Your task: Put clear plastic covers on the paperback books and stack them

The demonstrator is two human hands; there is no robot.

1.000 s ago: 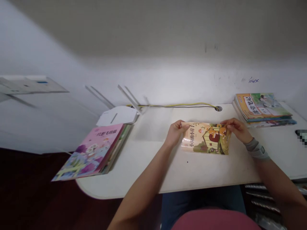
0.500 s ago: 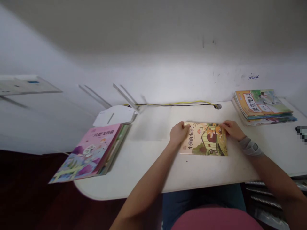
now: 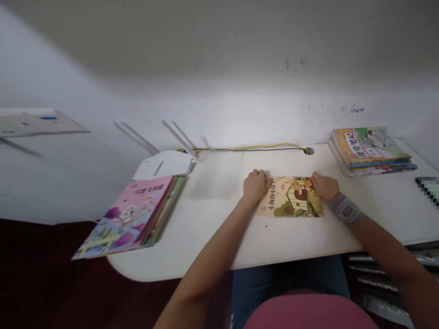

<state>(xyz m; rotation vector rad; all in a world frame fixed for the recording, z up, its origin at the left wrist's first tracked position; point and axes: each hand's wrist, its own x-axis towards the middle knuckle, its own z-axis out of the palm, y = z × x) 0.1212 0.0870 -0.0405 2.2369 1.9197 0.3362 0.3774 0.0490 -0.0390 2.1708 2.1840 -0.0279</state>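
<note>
A picture book (image 3: 291, 201) with a yellow cover, showing a little house and an orange dog, lies on the white desk in front of me. At its upper left corner, my left hand (image 3: 255, 185) is closed on the edge with fingers curled. My right hand (image 3: 326, 186), with a grey band on the wrist, grips the upper right corner. Parts of the book's top corners are hidden beneath the fingers.
On the left, a stack of books with a pink cover (image 3: 130, 214) overhangs the desk (image 3: 192, 237) edge. Behind it stands a white router (image 3: 164, 164) with antennas. More books (image 3: 372, 146) are stacked at the back right, near a cable hole (image 3: 309, 151). A dark-edged device (image 3: 428, 189) lies far right.
Both hands have curled more over the book's top corners, the right wrist turning. The book stays in nearly the same place; the view has shifted slightly.
</note>
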